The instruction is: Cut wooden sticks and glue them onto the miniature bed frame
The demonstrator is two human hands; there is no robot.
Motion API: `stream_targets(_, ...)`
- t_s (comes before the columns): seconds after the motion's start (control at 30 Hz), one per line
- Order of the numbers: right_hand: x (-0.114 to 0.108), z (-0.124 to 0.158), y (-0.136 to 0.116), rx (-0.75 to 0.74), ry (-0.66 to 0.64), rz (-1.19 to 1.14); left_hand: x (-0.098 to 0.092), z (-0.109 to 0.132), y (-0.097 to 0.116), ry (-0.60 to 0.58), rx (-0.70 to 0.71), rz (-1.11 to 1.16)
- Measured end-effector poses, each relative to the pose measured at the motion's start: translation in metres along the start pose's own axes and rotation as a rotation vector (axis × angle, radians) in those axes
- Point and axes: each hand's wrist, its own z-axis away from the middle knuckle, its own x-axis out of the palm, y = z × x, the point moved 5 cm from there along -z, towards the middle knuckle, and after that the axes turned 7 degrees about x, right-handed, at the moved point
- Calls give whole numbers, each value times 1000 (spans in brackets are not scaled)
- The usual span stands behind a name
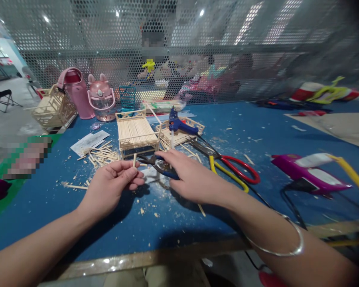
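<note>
My left hand (115,181) pinches a short wooden stick (134,160) upright between thumb and fingers. To its right, my right hand (190,175) is closed around the blue handles of a pair of pliers (168,172), whose dark jaws point toward the stick. Just beyond both hands stands a small bed-like frame (137,129) made of wooden sticks. Loose cut sticks (100,155) lie piled to the left of it. Behind my right hand, a blue glue gun (182,126) rests over another stick-built piece (194,126).
Red-and-yellow-handled cutters (239,169) lie right of my hand. A purple-and-white tool (314,173) with a cord sits farther right. Pink bottle (80,93), clear pink jug (101,97) and a perforated metal screen (197,75) stand at the back. Wood crumbs dot the blue tabletop (122,227).
</note>
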Motion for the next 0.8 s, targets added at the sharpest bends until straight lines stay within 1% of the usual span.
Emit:
stream_targets(0.1, 1, 1, 1, 9, -8, 48, 0, 0, -1, 1, 12, -11)
stream_targets(0.23, 4, 2, -2, -39, -18, 55, 4, 0, -4, -57, 3, -44)
stream_targets(0.37, 7, 3, -6, -72, -1, 21, 8, 1, -5, -105, -15, -77)
stream_targets(0.43, 7, 2, -8, -77, -7, -25, 8, 2, -2, -125, 2, -115)
stream_targets(0.53, 8, 2, -10, -79, -9, -63, 10, 6, 4, -176, 95, -250)
stream_targets(0.6, 9, 3, -11, -96, 0, -65, 11, 9, 7, -216, 179, -406)
stream_targets(0.67, 12, 3, -13, -125, 5, -53, 14, 12, 8, -255, 231, -564)
stream_targets(0.8, 19, 3, -15, -179, 43, 10, 15, 14, 3, -307, 199, -723)
